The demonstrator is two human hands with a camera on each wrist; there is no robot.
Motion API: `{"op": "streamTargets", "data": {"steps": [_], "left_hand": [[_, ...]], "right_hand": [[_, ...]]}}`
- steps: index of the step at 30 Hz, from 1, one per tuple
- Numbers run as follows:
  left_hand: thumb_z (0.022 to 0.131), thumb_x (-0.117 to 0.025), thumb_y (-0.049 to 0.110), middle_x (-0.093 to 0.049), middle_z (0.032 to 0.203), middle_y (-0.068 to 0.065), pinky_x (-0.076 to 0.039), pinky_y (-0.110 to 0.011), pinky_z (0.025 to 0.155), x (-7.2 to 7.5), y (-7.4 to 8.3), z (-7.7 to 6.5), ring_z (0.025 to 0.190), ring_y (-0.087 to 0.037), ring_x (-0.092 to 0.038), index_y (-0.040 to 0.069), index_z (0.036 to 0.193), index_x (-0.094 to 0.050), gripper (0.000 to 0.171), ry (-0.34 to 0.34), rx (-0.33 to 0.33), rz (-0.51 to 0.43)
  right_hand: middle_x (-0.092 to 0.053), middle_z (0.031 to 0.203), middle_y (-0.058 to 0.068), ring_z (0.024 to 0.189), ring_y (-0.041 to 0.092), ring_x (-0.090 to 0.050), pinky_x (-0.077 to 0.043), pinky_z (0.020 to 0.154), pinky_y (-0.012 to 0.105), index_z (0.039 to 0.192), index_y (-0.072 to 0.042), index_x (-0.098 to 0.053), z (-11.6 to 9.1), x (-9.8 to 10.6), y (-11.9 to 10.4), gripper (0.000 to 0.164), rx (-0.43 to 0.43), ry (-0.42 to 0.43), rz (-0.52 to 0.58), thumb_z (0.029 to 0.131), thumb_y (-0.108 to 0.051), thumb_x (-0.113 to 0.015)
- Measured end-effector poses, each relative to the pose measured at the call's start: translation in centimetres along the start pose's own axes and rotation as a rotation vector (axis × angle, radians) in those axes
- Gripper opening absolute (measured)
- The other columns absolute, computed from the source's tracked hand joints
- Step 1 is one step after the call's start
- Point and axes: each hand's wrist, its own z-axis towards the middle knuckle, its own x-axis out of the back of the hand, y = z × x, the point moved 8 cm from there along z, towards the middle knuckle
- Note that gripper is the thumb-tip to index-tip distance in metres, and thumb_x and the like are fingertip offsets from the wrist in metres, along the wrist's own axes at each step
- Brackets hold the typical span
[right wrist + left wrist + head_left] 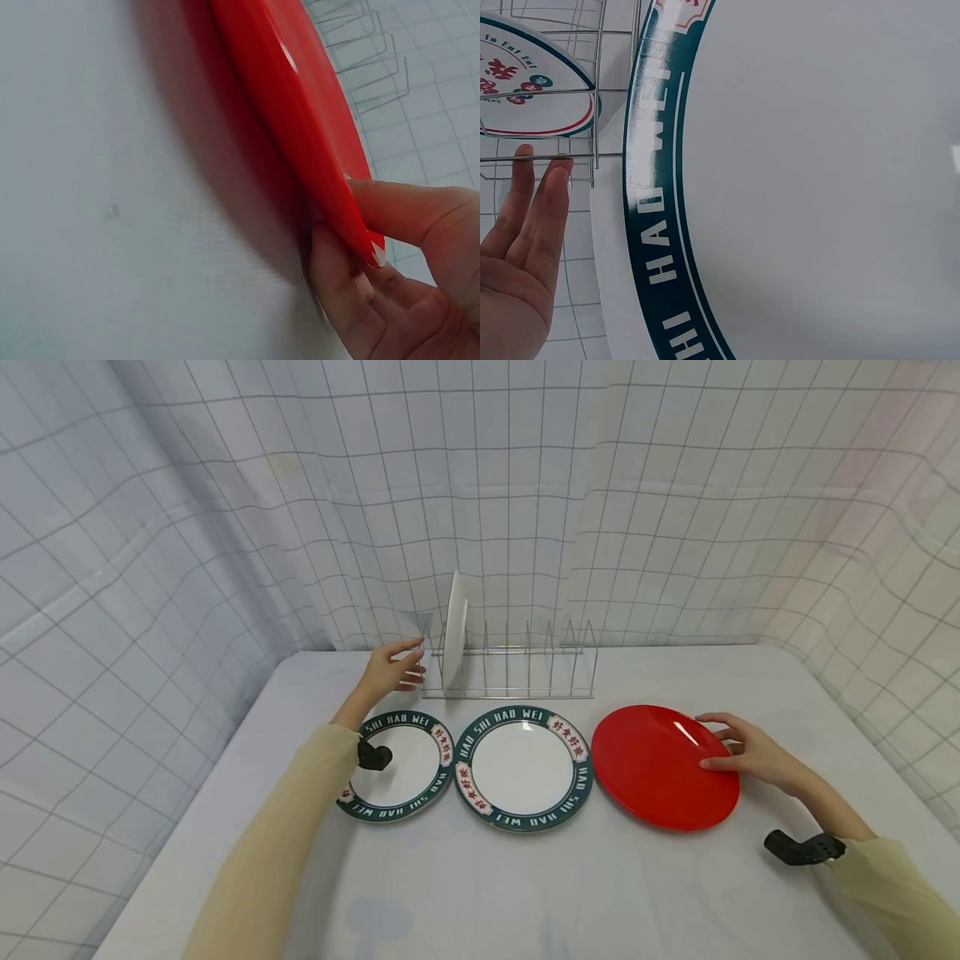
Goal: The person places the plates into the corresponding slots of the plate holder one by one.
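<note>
Glossy red round plate (652,781) at 4 o'clock from silver metal wire rack (517,697). Right hand (759,756) pinches 3 o'clock rim, thumb above, fingers under; best keep pinch firm. Left hand (386,672), fingers loosely extended, seems empty, rack's 9 o'clock.

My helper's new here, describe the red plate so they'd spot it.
On the table, find the wire rack. The red plate is rightmost in the row before it, edge in the right hand; unlike the green-rimmed middle plate and left plate, it's plain red.
</note>
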Motion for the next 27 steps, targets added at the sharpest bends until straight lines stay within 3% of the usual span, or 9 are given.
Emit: {"op": "streamTargets", "data": {"steps": [8, 13, 16, 22, 27], "left_hand": [[0.102, -0.047, 0.019, -0.059, 0.118, -0.038, -0.059, -0.042, 0.081, 0.1, 0.0, -0.1, 0.106, -0.05, -0.061, 0.006, 0.147, -0.039, 0.047, 0.0, -0.003, -0.003], [0.102, -0.047, 0.019, -0.058, 0.118, -0.038, -0.055, -0.05, 0.088, -0.2, 0.0, 0.0, 0.108, -0.051, -0.059, 0.006, 0.147, -0.039, 0.047, -0.011, 0.005, -0.02], [0.102, -0.047, 0.019, -0.058, 0.118, -0.038, -0.057, -0.046, 0.085, -0.1, 0.0, 0.0, 0.108, -0.051, -0.059, 0.006, 0.147, -0.039, 0.047, -0.007, 0.006, -0.016], [0.102, -0.048, 0.019, -0.059, 0.117, -0.037, -0.06, -0.033, 0.075, 0.1, -0.1, 0.1, 0.106, -0.049, -0.061, 0.006, 0.146, -0.04, 0.047, -0.006, -0.007, -0.005], [0.102, -0.049, 0.02, -0.061, 0.116, -0.035, -0.06, -0.036, 0.076, 0.1, -0.2, 0.0, 0.102, -0.045, -0.065, 0.007, 0.146, -0.041, 0.047, 0.0, -0.022, 0.009]], "right_hand": [[-0.051, 0.127, 0.034, 0.101, 0.022, -0.062, -0.06, 0.071, 0.031, 0.139, 0.002, -0.037, 0.2, -0.2, 0.0, 0.064, 0.03, -0.067, -0.002, 0.087, -0.013, -0.07], [-0.057, 0.123, 0.022, 0.092, 0.011, -0.065, -0.06, 0.071, 0.032, 0.142, -0.005, -0.036, -0.1, -0.5, 0.4, 0.061, -0.001, -0.169, 0.089, 0.089, -0.011, -0.066], [-0.057, 0.123, 0.016, 0.09, 0.013, -0.066, -0.06, 0.073, 0.033, 0.144, -0.009, -0.036, -0.4, -0.9, 0.5, 0.06, -0.035, -0.242, 0.127, 0.091, -0.014, -0.064], [-0.033, 0.142, 0.024, 0.091, 0.017, -0.065, -0.059, 0.074, 0.032, 0.144, -0.006, -0.038, -0.8, -1.3, 0.4, 0.056, -0.045, -0.322, 0.143, 0.093, -0.016, -0.061], [-0.04, 0.134, -0.003, 0.093, 0.02, -0.065, -0.06, 0.077, 0.035, 0.145, -0.007, -0.037, -0.9, -1.6, 0.4, 0.054, -0.033, -0.358, 0.193, 0.096, -0.013, -0.057]]}}
